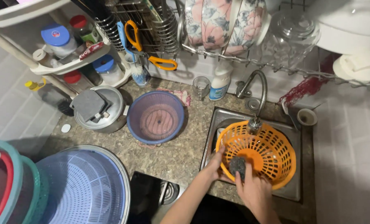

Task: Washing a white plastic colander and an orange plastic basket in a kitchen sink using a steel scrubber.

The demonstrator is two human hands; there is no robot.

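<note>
Speckled stone bench surrounds a steel sink at the lower right of the frame, with tiled wall behind and a loaded dish rack along the top.

We note the fingers of the right hand pressed together against a dark scouring pad, pinning it to the inner wall of an orange slotted basket. The left hand grips the basket's near rim, fingers curled over the edge, thumb outside. The basket sits tilted in the sink, directly under the curved tap; we cannot tell whether water is running.

In our judgement the scrubbing goes best with the left hand holding the rim firm while the pad works along the slots, the basket turned by degrees so no section is missed, and kept low in the sink to contain splashes.

Outward count: one orange basket, one pad, one tap. On the bench left of the sink, one purple-rimmed round basin, one lidded steel pot, one small glass and one white spray bottle. At lower left, one large pale blue colander. One pair of orange-handled scissors hangs at upper centre. Two floral bowls stand in the rack, beside one clear glass lid.
</note>
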